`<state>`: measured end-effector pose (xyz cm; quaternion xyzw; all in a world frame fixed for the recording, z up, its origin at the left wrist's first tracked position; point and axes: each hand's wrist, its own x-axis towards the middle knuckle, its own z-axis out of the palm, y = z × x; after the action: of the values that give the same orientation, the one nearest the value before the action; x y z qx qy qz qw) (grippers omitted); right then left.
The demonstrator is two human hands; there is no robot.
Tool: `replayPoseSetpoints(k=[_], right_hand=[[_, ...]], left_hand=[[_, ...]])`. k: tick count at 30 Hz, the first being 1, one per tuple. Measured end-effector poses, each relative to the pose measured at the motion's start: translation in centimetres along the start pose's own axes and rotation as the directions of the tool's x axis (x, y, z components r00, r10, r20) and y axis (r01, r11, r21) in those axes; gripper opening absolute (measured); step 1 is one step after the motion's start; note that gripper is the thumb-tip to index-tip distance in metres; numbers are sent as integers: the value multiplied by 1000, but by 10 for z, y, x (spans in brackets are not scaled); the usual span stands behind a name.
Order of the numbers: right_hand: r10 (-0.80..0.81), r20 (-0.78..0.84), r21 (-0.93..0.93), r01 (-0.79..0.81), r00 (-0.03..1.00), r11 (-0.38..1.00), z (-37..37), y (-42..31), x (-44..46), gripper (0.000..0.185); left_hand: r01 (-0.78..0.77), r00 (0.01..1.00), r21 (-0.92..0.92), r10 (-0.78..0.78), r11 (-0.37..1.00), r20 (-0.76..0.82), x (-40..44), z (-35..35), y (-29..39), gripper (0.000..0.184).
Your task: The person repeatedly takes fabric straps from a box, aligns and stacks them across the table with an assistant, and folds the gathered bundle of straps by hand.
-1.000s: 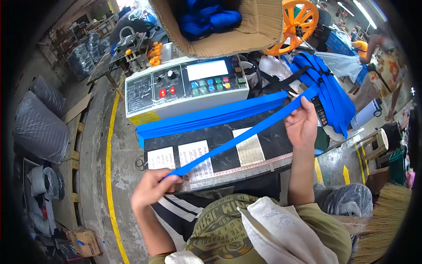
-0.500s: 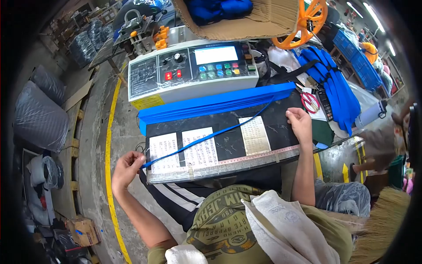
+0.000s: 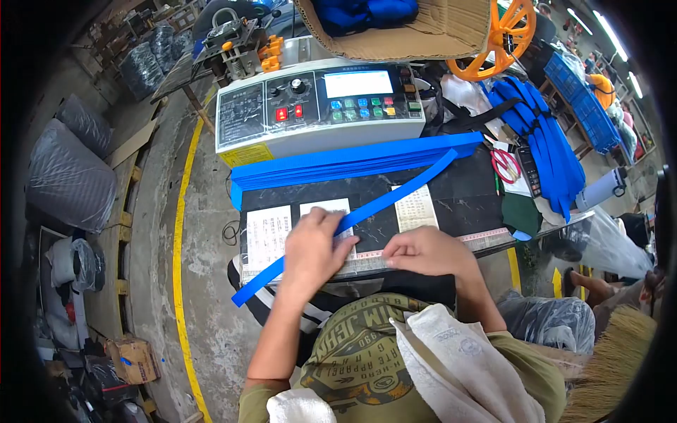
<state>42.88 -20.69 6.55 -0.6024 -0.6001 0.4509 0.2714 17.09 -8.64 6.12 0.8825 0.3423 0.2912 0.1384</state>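
Observation:
A flat blue webbing strap (image 3: 398, 197) lies diagonally over the black tabletop, its lower left end reaching past the front edge. My left hand (image 3: 310, 254) rests on top of this strap, palm down, with the thumb apart from the fingers; it covers part of the strap and of a printed paper sheet. To its right, my right hand (image 3: 430, 252) is at the front edge by the measuring tape (image 3: 370, 254). Its fingertips are pinched together, and nothing shows between them. Behind the hands, a long stack of blue straps (image 3: 352, 162) lies along the control box.
A control box (image 3: 317, 106) with lit screen and red switches stands behind. Above it sits a cardboard box (image 3: 423, 46) holding blue material. Bundled blue straps (image 3: 539, 141), red-handled scissors (image 3: 504, 166) and a bottle (image 3: 599, 187) are at right. Another person's hand shows far right.
My left hand has left the strap's lower end and moved right onto its middle. My right hand has come down and left to the front edge. The strap now shows its flat side.

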Motion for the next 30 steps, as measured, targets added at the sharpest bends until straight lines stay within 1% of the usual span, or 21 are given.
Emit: replayPoseSetpoints(k=[1,4,7,9,10,11,12,13,14,15,16,18,19,21,23,24,25,26,27,28,30], right_hand=[[-2,28,0,2,1000,1000,4,2,1,28],[4,50,-1,-4,999,1000,0,5,-4,30],[28,52,6,-28,998,1000,-8,10,-12,30],[55,13,36,-56,998,998,-14,12,-16,32],[70,-7,52,-70,997,996,-15,12,-16,33],[69,-9,53,-68,998,996,-14,12,-13,33],[2,-40,208,7,999,978,-11,13,-8,31],[-60,-81,356,85,995,931,-7,15,-2,30],[-114,-130,490,163,985,856,-5,17,2,28],[-113,-130,491,163,985,856,-4,20,4,28],[-118,-189,652,214,975,727,-4,23,6,26],[-90,-301,871,312,950,379,-5,28,10,21],[-88,-303,870,313,949,380,-12,30,11,21],[-24,-595,771,578,804,266,-40,41,12,15],[98,-709,680,640,699,357,-67,58,8,20],[97,-706,682,638,701,358,-82,63,5,20],[143,-727,653,612,672,446,-96,67,4,21],[185,-748,622,577,637,529,-106,68,6,22],[182,-746,624,575,641,529,-113,65,10,22],[229,-738,632,531,635,564,-120,60,14,23],[321,-725,645,439,609,625,-133,53,20,26]], left_hand=[[-5,1000,1,5,1000,-4,3,11,5,31],[-37,995,215,16,976,102,12,34,11,26],[-45,995,214,24,976,99,15,34,14,20],[-45,995,214,26,976,94,15,29,17,18],[24,991,-14,-22,1000,133,12,22,19,16],[102,982,-238,-59,966,182,13,9,27,14],[183,968,-445,-82,877,239,13,0,31,12],[182,968,-444,-80,878,238,12,-6,34,12],[268,935,-549,-76,792,347,12,-11,37,13],[361,891,-631,-53,686,451,11,-15,39,14],[454,839,-687,-13,567,544,9,-17,39,14],[458,829,-697,20,552,560,0,-24,29,15],[464,817,-706,50,535,574,-6,-29,19,17],[471,804,-715,83,517,589,-15,-44,-9,18],[515,787,-626,-32,585,616,-23,-64,-48,15],[523,807,-626,-101,579,581,-26,-72,-67,13],[530,823,-625,-171,572,542,-28,-80,-86,12],[559,823,-638,-255,530,508,-27,-88,-102,12],[582,813,-652,-338,486,474,-24,-95,-118,11],[582,813,-653,-341,485,472,-21,-99,-134,11],[473,874,-689,-391,550,288,-9,-101,-162,15]])
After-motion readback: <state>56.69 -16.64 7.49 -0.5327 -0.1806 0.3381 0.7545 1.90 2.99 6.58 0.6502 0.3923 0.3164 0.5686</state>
